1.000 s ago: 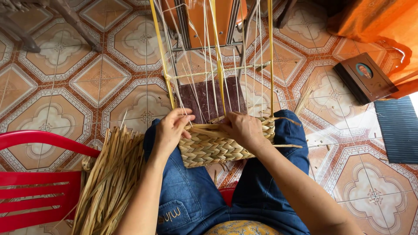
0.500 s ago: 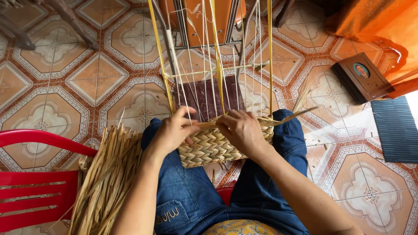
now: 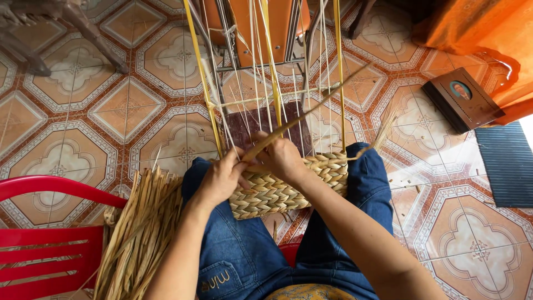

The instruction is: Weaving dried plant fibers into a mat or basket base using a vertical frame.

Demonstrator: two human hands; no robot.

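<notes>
Denim-covered knees (image 3: pixel 244 261) are bracing a half-woven basket of braided tan straw (image 3: pixel 288 186), which is sitting at centre frame. The left hand (image 3: pixel 222 178) is pressing against the rim at nine o'clock, fingers curled on the weave. The right hand (image 3: pixel 283 158) is pinching a long flat straw strand (image 3: pixel 311 108) that is angling toward one o'clock. Seemingly a weaving pass is underway; threading this strand between the upright yellow stakes (image 3: pixel 272 72) likely calls for steady tension. A loose bundle of dried straw (image 3: pixel 141 233) is lying at eight o'clock.

Both hands (image 3: pixel 252 169) grip a straw strand (image 3: pixel 302 116) above the woven basket (image 3: pixel 288 189).
</notes>
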